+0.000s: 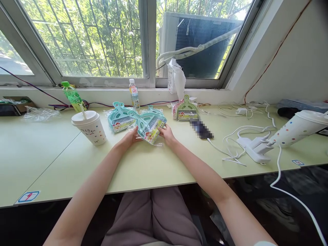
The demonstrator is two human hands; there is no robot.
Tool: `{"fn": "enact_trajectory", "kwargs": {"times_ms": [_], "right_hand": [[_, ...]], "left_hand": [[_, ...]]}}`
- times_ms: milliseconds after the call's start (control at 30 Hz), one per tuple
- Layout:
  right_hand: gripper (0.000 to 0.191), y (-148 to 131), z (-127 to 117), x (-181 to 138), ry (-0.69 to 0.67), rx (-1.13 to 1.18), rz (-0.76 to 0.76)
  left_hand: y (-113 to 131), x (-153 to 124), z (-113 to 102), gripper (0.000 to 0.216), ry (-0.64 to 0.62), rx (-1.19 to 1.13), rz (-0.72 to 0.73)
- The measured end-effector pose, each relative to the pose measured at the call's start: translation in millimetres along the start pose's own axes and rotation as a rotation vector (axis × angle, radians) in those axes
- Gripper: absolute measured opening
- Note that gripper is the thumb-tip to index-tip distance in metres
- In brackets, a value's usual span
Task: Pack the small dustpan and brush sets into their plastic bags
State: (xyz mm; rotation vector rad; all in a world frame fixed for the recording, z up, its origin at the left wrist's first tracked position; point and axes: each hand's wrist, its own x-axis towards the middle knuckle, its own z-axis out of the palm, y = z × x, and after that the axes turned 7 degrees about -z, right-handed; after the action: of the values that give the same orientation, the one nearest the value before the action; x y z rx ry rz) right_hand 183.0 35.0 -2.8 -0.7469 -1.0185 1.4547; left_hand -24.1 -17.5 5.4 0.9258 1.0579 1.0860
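Both my hands grip a small teal dustpan and brush set (148, 127) in clear plastic wrap, tilted above the table. My left hand (130, 137) closes on its left edge, and my right hand (167, 134) pinches its right edge. Behind it on the left lies another teal dustpan set (120, 118), partly covered by the held one. The top of a further teal piece (154, 110) shows just behind. To the right, a green dustpan set (187, 110) leans at the back of the table, a pinkish wrapped item partly hidden behind it.
A white lidded cup (89, 128) with a straw stands left, near a green bottle (72, 96). Another bottle (134, 94) is by the sill. On the right are a phone (201, 129), a power strip (253, 150) with cables, and a tilted dotted cup (298, 128).
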Motion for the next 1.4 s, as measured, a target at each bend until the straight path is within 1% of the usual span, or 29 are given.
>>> {"fn": "enact_trajectory", "kwargs": {"times_ms": [100,200,300,400,467,500,567,600,667,700,733,767,867,900,933,967,1033,1133,1233,1300,1333,1400], "right_hand": [[0.031,-8.5,-4.3,4.6,-0.032,-0.046,-0.004],[0.034,-18.5,-7.7,8.6,-0.042,-0.091,-0.025],[0.035,-25.0,-11.7,10.5,-0.024,-0.136,-0.03],[0.036,-24.6,-16.4,10.5,0.058,-0.132,-0.038],[0.035,-21.0,-18.3,10.1,0.138,-0.091,-0.026],[0.034,-18.7,-18.5,9.9,0.173,-0.063,-0.015],[0.033,-14.2,-17.9,9.4,0.22,-0.013,-0.004],[0.033,-12.4,-17.3,9.2,0.228,0.006,-0.01],[0.033,-9.8,-15.9,8.7,0.23,0.026,-0.031],[0.033,-9.0,-15.4,8.4,0.228,0.031,-0.043],[0.033,-8.4,-15.1,8.2,0.229,0.033,-0.052],[0.034,-7.9,-14.9,8.0,0.23,0.036,-0.058],[0.034,-5.6,-14.6,7.6,0.221,0.05,-0.071],[0.034,-4.5,-14.3,7.4,0.216,0.054,-0.075],[0.034,-3.4,-14.0,7.3,0.211,0.057,-0.079],[0.035,-2.3,-13.6,7.1,0.204,0.058,-0.083],[0.036,-0.5,-12.6,6.5,0.187,0.055,-0.093],[0.037,0.9,-10.7,5.0,0.151,0.048,-0.101],[0.037,2.0,-7.9,2.8,0.114,0.066,-0.082],[0.037,3.2,-5.6,2.1,0.062,0.083,-0.054],[0.037,3.9,-4.7,2.4,0.03,0.085,-0.039],[0.036,4.7,-4.7,5.3,-0.029,0.068,-0.005]], "left_hand": [[-0.9,6.6,-1.0,0.041,0.081,-0.02,-0.024],[1.4,12.1,-5.0,0.035,0.14,-0.059,-0.01],[7.6,15.4,-16.9,0.032,0.282,-0.154,0.062],[16.1,14.7,-33.5,0.038,0.418,-0.306,0.2],[20.1,12.1,-39.2,0.043,0.462,-0.361,0.215],[20.8,10.5,-38.8,0.045,0.466,-0.347,0.182],[19.1,7.2,-31.7,0.045,0.405,-0.22,0.08],[16.9,5.9,-25.9,0.043,0.346,-0.113,0.034],[11.4,4.5,-14.3,0.037,0.191,0.093,0.044],[9.1,4.4,-10.1,0.036,0.141,0.138,0.071],[7.7,4.7,-7.8,0.035,0.127,0.149,0.101],[7.6,5.1,-7.6,0.035,0.15,0.124,0.134],[14.0,5.7,-17.1,0.033,0.332,-0.075,0.2],[17.3,5.5,-21.8,0.033,0.373,-0.144,0.204],[20.4,5.1,-25.9,0.035,0.386,-0.193,0.195],[22.9,4.7,-28.9,0.037,0.375,-0.22,0.174],[25.4,3.8,-30.2,0.046,0.312,-0.22,0.106],[23.1,2.0,-21.2,0.059,0.191,-0.149,0.026],[16.4,-3.3,-6.2,0.064,-0.005,0.015,-0.008],[10.5,-8.2,3.4,0.058,-0.116,0.143,-0.024],[7.4,-10.2,7.7,0.055,-0.117,0.188,-0.02],[1.6,-12.3,14.6,0.05,-0.037,0.227,-0.001]]}}
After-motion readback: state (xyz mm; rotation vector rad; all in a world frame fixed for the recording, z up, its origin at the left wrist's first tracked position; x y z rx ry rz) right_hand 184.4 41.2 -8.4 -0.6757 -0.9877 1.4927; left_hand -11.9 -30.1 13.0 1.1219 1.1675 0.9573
